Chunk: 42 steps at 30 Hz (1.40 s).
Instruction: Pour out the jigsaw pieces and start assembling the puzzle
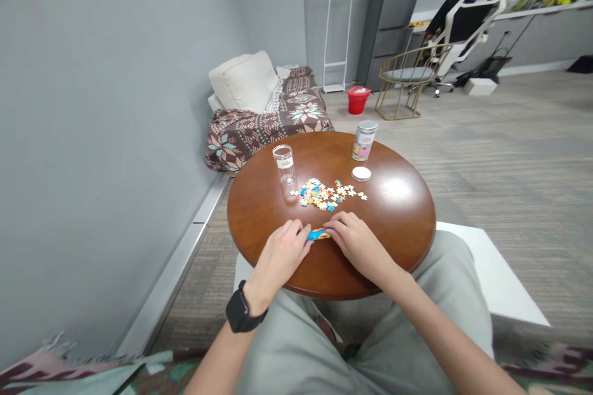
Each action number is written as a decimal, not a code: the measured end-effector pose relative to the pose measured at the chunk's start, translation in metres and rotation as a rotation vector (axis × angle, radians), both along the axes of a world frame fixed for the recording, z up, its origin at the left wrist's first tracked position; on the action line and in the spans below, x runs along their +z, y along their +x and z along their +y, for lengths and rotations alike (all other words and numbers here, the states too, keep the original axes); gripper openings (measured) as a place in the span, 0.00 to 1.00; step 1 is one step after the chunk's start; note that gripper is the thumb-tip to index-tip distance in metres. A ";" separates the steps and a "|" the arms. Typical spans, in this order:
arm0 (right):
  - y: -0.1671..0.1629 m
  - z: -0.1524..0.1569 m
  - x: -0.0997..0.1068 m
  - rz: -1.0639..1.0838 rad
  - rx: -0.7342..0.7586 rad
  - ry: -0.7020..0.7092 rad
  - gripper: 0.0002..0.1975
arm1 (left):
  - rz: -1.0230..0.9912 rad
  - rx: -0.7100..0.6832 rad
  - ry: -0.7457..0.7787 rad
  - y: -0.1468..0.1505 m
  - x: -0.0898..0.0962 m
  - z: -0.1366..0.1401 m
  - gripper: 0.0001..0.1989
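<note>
A narrow blue-and-yellow strip (319,234) lies across the near part of the round table; whether it is joined puzzle pieces or folded paper I cannot tell. My left hand (288,248) has its fingers closed on the strip's left end, a black watch on the wrist. At the other end, my right hand (354,239) grips it with bent fingers, which hide that end. Just beyond the hands lies a loose heap of jigsaw puzzle pieces (319,193), several showing their plain pale backs, others blue or yellow.
An uncapped clear jar (285,166) stands left of the heap on the brown table (259,222). Behind it to the right are a lidded printed jar (364,142) and a loose white lid (361,173). Beyond are a blanket-covered sofa (296,112), a red bin (357,100) and a seated person (445,15).
</note>
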State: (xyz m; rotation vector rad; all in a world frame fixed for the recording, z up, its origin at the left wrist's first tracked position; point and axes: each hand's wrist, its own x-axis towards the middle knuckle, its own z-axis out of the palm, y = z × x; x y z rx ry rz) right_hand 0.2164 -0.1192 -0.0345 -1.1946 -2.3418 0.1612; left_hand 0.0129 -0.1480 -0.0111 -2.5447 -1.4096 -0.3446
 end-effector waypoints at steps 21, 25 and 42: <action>-0.060 0.169 0.072 1.285 -0.018 -0.366 0.19 | -0.872 0.266 0.517 -0.028 0.022 0.166 0.46; -0.060 0.170 0.054 1.227 0.033 -0.359 0.20 | -1.145 0.324 0.074 -0.030 -0.005 0.175 0.45; -0.048 0.136 0.066 0.660 0.123 0.123 0.17 | -0.721 0.135 0.196 -0.019 0.008 0.151 0.25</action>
